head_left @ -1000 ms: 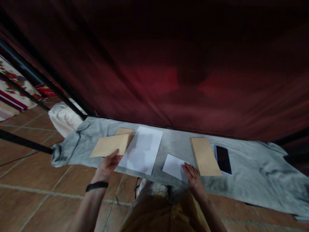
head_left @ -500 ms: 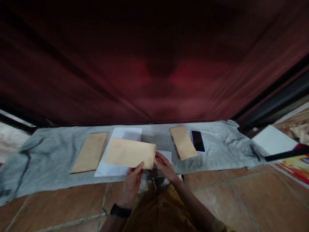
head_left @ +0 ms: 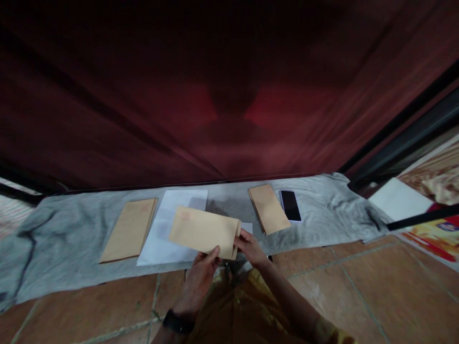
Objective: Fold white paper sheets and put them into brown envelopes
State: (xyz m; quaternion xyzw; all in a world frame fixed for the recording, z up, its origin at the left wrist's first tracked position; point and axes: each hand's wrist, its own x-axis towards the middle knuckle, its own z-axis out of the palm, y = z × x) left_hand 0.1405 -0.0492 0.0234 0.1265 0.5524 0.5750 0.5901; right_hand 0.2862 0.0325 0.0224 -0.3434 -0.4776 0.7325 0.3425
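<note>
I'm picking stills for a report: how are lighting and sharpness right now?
Head view: dim, the red cloth nearly black at the top, a soft shadow mid-cloth; head view again: the reddish mark on the held envelope too blurred to read.

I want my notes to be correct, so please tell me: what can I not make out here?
In the head view:
Small sheet: partly hidden by the held envelope and right hand.
Right fingertips: hidden at the envelope's open end.
Left hand: some fingers hidden under the envelope.
Envelope's red mark: too blurred to read.
Red-yellow print: cut off by the right edge.
</note>
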